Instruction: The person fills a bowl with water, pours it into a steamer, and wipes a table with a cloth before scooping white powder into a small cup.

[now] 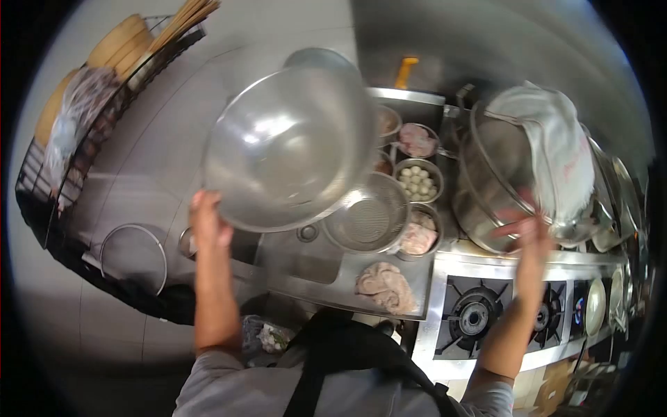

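L arm's stretched fwd, L hand [210, 221] closed on the near-left rim of a big round shiny silver metal bowl [292, 149], its inside facing up. R arm's out fwd too, R hand [524, 229] blurred, fingers spread, by a tall round silver metal pot [486, 187] w/ a white cloth [559, 153] over its rim; can't tell if they're touching. Between 'em: round silver mesh strainer [367, 214], small metal tub [439, 187] of white balls [418, 181] just beside.
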A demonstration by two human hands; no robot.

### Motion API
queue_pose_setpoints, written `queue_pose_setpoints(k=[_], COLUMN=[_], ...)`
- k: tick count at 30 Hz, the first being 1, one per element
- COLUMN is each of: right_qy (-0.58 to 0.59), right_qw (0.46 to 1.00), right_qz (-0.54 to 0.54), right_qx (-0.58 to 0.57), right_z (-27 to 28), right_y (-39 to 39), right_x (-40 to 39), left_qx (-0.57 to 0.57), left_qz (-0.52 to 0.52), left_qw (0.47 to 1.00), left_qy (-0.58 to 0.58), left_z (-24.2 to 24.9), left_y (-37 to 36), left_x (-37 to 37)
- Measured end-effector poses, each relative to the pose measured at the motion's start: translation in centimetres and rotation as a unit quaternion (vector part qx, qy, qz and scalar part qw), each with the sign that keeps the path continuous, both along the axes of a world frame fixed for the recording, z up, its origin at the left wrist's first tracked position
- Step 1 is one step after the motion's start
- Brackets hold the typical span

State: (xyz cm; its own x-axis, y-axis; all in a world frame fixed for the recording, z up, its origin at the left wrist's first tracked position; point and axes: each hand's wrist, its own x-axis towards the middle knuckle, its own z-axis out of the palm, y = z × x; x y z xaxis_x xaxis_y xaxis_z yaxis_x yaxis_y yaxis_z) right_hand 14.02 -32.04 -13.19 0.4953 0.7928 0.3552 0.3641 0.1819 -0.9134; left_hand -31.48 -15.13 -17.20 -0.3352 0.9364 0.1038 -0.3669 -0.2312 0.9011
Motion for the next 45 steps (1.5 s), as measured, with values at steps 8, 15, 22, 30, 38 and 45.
queue_pose_setpoints(k=[8,15,22,30,38,45], right_qy=[0.369,0.36,0.389,0.349,0.291,0.317], right_qw=[0.927,0.927,0.874,0.815,0.756,0.788], right_qz=[0.062,-0.098,-0.292,-0.458,-0.582,-0.526], right_qx=[-0.039,-0.032,0.027,0.067,0.07,0.032], right_z=[-8.4,-7.8,-5.0,-2.8,-4.4,-4.0], right_y=[7.0,-0.4,-11.5,-18.6,-19.2,-18.1], right_x=[-12.5,-11.3,-14.9,-19.3,-20.5,-21.4], left_qx=[0.033,-0.019,-0.178,-0.361,-0.184,-0.077], left_qz=[-0.143,-0.335,0.028,-0.16,0.026,0.077], left_qw=[0.989,0.942,0.874,0.904,0.663,0.544], left_qy=[0.009,-0.008,0.451,0.162,0.726,0.832], left_z=[-2.4,-13.3,-27.3,-27.1,-26.4,-26.1], left_y=[1.9,16.4,40.9,45.5,41.9,40.4], left_x=[8.3,6.4,7.8,8.3,8.6,8.1])
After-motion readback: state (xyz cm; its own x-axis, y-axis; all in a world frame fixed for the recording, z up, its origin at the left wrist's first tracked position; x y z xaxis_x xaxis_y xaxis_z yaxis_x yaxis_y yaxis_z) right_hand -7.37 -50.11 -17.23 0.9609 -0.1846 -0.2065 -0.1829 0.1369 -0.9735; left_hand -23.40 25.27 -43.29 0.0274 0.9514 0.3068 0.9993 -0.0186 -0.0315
